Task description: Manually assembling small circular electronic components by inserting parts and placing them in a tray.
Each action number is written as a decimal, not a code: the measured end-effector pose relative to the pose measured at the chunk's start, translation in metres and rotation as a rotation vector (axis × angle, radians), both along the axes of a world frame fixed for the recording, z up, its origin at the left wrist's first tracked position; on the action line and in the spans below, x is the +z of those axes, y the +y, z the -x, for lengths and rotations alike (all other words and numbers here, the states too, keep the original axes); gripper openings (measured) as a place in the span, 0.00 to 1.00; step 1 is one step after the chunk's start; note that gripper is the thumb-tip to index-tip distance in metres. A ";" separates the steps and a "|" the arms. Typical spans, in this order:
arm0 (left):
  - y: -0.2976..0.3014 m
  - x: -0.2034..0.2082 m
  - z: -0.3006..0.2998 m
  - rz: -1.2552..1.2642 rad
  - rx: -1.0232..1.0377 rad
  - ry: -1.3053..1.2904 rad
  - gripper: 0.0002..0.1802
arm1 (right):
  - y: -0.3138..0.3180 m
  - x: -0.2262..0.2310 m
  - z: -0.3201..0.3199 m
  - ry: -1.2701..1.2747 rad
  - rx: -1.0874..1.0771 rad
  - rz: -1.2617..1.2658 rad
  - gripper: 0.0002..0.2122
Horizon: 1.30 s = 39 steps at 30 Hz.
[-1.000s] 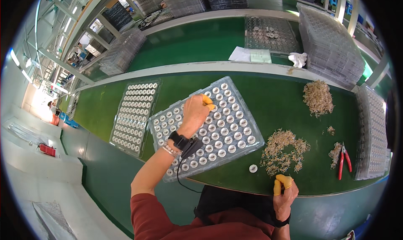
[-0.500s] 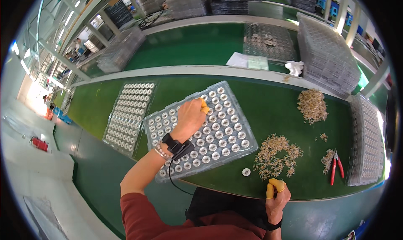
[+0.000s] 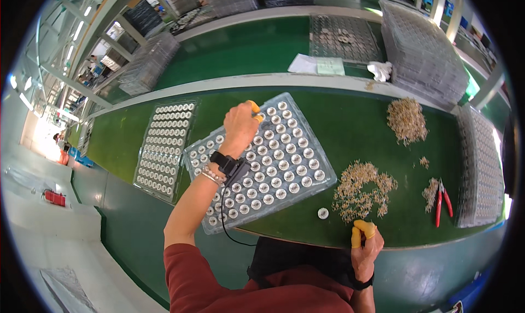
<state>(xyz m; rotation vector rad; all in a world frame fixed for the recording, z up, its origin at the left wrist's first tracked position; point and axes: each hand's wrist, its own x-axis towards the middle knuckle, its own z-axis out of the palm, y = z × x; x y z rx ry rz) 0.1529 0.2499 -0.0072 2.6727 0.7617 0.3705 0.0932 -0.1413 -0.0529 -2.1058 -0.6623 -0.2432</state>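
My left hand (image 3: 240, 128), with yellow finger covers, bends over the far edge of a clear plastic tray (image 3: 240, 224). Its thumb and forefinger curl together beside a round white disc (image 3: 260, 117) in the far row; anything pinched there is too small to make out. Rows of similar discs fill much of the tray, partly hidden by my hand and wrist. My right hand (image 3: 367, 251), also in yellow finger covers, has its fingertips together just below a loose pile of small wire-legged parts (image 3: 358, 190). A single disc (image 3: 323, 213) lies on the green table left of it.
Another disc-filled tray (image 3: 167, 149) lies at left. A denser heap of small parts (image 3: 407, 121) sits at far right. Red-handled pliers (image 3: 439, 206) rest beside a little pile (image 3: 430, 195) and stacked trays (image 3: 477, 168). Papers (image 3: 316, 65) and a white cloth (image 3: 379, 70) lie beyond.
My left hand has shifted slightly toward the tray's far edge, its fingers now at the far row. My right hand stays by the loose pile. The whole view has shifted a little.
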 end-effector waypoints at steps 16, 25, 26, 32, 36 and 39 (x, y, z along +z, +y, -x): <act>-0.060 0.049 0.080 0.641 -0.014 -0.266 0.10 | -0.025 0.013 -0.010 0.140 -0.158 -0.065 0.09; -0.157 0.015 0.151 1.146 -0.127 -0.429 0.11 | -0.012 0.012 -0.020 -0.115 -0.124 0.239 0.10; -0.165 0.009 0.153 1.170 -0.130 -0.416 0.11 | -0.009 0.011 -0.021 -0.117 -0.126 0.240 0.10; -0.200 -0.011 0.154 1.415 -0.155 -0.400 0.13 | -0.013 0.013 -0.014 -0.024 -0.082 0.342 0.09; -0.218 -0.022 0.153 1.541 -0.255 -0.368 0.12 | -0.022 0.022 -0.011 0.123 -0.128 0.105 0.06; -0.228 -0.027 0.151 1.611 -0.289 -0.317 0.12 | -0.029 0.020 -0.009 0.218 -0.190 0.034 0.07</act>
